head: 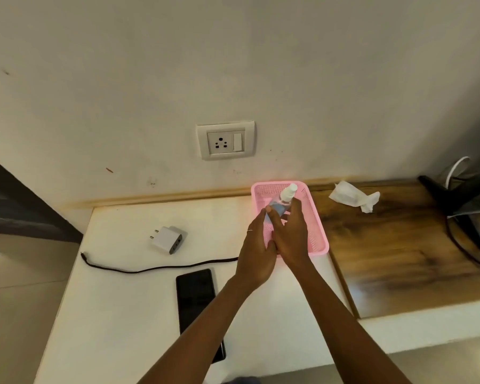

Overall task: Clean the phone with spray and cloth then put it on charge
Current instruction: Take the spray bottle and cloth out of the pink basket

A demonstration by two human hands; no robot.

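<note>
I held the small clear spray bottle with its blue label and white nozzle [282,200] over the pink perforated plastic basket [316,217], my left hand [257,253] and my right hand [290,236] both curled round its body. The black slab phone [196,297] lay screen-up on the white tabletop [117,314], near a black cable [150,268] and a white plug adapter [166,239]. A crumpled white cloth [352,196] lay on the wooden surface [399,259], right of the basket.

Pink basket [317,217], black phone [196,297]
</note>
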